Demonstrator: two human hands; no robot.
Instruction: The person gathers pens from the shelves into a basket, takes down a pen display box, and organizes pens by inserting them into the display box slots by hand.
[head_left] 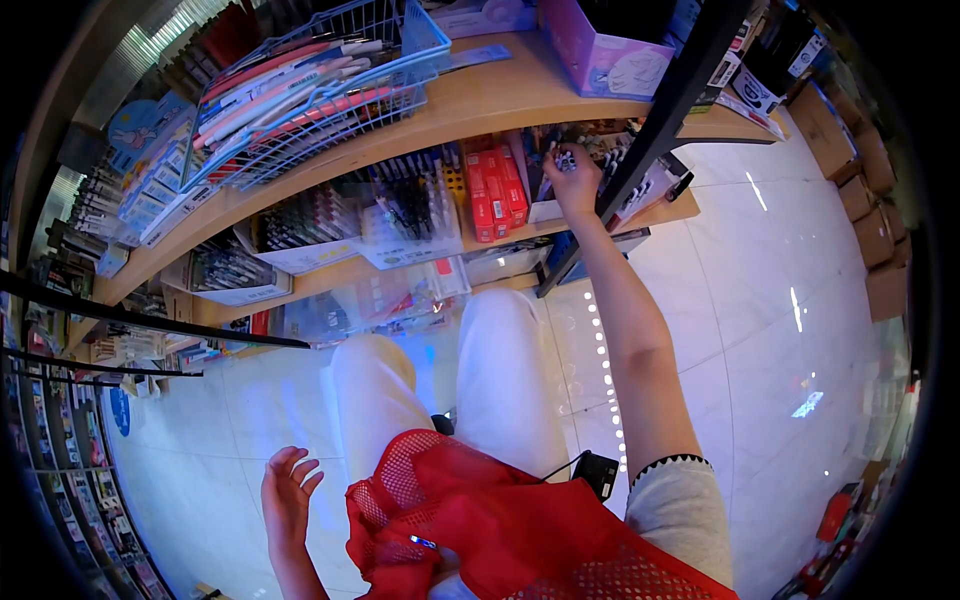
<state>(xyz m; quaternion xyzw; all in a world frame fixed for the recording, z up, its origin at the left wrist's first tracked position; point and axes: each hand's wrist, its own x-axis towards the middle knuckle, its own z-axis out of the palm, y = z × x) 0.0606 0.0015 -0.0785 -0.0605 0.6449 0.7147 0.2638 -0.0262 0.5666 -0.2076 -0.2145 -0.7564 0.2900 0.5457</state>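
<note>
My right hand [575, 182] reaches into the lower shelf, at a box of small stationery items to the right of the red boxes [490, 195]. Its fingers curl around some small pale and dark pieces, too small to name. Low on the left, my left hand [288, 495] hangs in the air over the floor, fingers apart and holding nothing. Left of the red boxes stand upright pens [410, 205] in a white box. Above, a blue wire basket [395, 105] full of pens and markers sits on the upper shelf.
The wooden upper shelf [520, 85] curves across, bearing a pink-purple box [610, 60]. A black metal post [655, 125] rises close beside my right hand. Bagged goods [370, 300] lie below the lower shelf. Cardboard boxes [870, 210] line the right side of the tiled floor [760, 330].
</note>
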